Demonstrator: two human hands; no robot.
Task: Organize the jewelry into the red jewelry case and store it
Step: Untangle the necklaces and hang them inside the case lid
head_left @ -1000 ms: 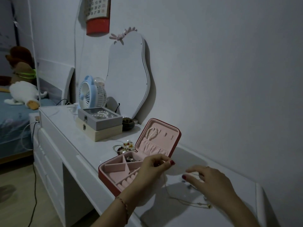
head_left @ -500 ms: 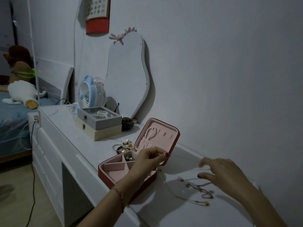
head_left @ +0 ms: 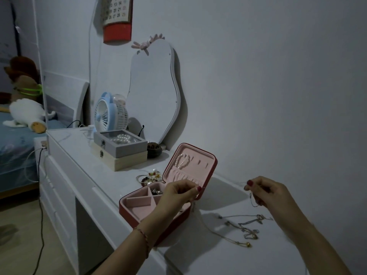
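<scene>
A wall calendar (head_left: 117,15) at far left shows date numbers, among them 14, 21 and 28; its red lower band carries nothing readable.

On the white counter (head_left: 95,175) the red jewelry case (head_left: 158,197) stands open near the near edge, lid tilted up toward the wall. The pink lid lining holds a pearl bracelet (head_left: 182,161) on its hooks above a gathered pocket. The pink tray is split into compartments; a dark cluster of small pieces (head_left: 156,191) lies in a far one, and the near left ones look bare. Behind the case lies a little heap of bangles and a flower ornament (head_left: 149,177). Farther left, a grey box (head_left: 121,143) with a clear top shows pearls inside and sits on a pale wooden box (head_left: 127,160). A small dark bowl (head_left: 154,149) sits just to their right; its contents cannot be made out.

The left hand (head_left: 178,192) hovers over the case's right part, thumb and forefinger pinched on one end of a thin chain (head_left: 251,197). The right hand (head_left: 268,192) is raised well to the right, fingers curled, pinching the chain's other end, which dangles below it. Between them the chain is too fine to trace. More necklaces (head_left: 244,228) lie tangled on the counter below the right hand.
</scene>
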